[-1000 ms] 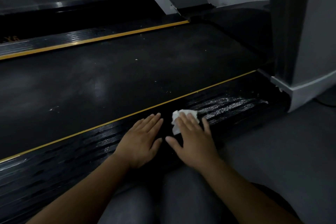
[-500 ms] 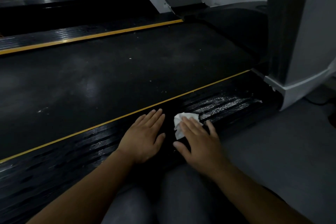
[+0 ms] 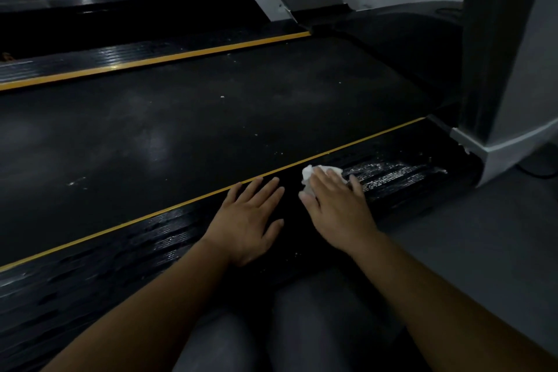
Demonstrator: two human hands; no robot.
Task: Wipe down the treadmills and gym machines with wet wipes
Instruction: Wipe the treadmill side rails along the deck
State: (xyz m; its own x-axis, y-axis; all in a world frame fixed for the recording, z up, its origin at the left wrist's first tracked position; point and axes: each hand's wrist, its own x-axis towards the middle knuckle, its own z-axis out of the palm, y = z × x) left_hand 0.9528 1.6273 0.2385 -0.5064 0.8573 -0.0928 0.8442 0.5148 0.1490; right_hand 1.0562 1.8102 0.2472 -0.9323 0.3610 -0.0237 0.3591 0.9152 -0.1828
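Pressing one wet wipe (image 3: 309,173) flat-fingered, your right hand (image 3: 335,205) sits on the side rail (image 3: 401,174) by its yellow edge (image 3: 362,140); left hand (image 3: 247,220) flat alongside.

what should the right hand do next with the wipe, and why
Probably slide the wipe rightward along the rail. The right hand presses it flat there, and whitish streaks lie just beyond it, toward the post. The left hand rests flat on the rail and need not move.
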